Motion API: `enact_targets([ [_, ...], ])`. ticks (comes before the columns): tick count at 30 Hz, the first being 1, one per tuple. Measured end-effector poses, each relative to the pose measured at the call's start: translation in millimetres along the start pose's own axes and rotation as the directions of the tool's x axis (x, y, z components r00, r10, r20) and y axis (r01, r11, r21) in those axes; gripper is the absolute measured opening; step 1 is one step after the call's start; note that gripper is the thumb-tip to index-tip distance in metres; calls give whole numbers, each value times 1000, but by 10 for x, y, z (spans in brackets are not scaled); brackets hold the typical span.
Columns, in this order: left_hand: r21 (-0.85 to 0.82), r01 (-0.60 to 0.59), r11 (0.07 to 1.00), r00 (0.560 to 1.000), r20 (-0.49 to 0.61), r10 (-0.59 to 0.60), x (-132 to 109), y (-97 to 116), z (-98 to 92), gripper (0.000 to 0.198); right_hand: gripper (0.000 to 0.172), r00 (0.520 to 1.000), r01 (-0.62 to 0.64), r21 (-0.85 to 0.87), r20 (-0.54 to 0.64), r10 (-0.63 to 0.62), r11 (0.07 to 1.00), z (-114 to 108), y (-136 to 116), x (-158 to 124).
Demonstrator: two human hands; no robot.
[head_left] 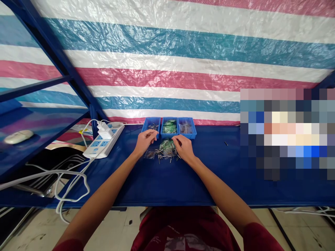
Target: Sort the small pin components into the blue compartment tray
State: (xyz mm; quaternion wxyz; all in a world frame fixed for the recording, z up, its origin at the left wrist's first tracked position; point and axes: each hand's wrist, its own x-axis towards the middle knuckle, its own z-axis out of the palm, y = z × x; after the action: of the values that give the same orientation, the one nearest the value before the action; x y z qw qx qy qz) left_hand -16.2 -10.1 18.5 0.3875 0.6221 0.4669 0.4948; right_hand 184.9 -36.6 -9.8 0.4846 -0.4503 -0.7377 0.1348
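Observation:
My left hand (145,142) hovers at the front edge of the left blue bin (143,126), which holds thin metal pins. Its fingers are bent together, and anything between them is too small to see. My right hand (184,146) is by the right side of a loose pile, thumb and fingers closed; what they hold, if anything, is hidden. Between my hands lie scattered metal pins (159,152) and green-printed clear bags (166,144). A small clear bag (149,154) with dark pieces lies below my left hand.
The middle bin (170,126) holds green bags, the right bin (186,127) clear ones. A white power strip (101,143) with cables stands left on the blue table (167,188). A small dark piece (226,143) lies right. Striped sheeting (167,59) hangs behind.

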Motion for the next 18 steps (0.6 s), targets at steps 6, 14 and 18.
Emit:
enact_targets([
  [6, 478, -314, 820, 896, 435, 90, 31, 20, -275, 26, 22, 995, -74, -119, 61, 82, 990, -41, 76, 42],
  [14, 566, -310, 764, 803, 586, -109, -51, 79, -466, 62, 19, 909, 24, -236, 410, 78, 972, -293, 136, 115],
  [18, 690, -391, 608, 821, 560, -107, -300, 68, -448, 77, 54, 845, 146, -231, 534, 0, 962, -400, 133, -84],
])
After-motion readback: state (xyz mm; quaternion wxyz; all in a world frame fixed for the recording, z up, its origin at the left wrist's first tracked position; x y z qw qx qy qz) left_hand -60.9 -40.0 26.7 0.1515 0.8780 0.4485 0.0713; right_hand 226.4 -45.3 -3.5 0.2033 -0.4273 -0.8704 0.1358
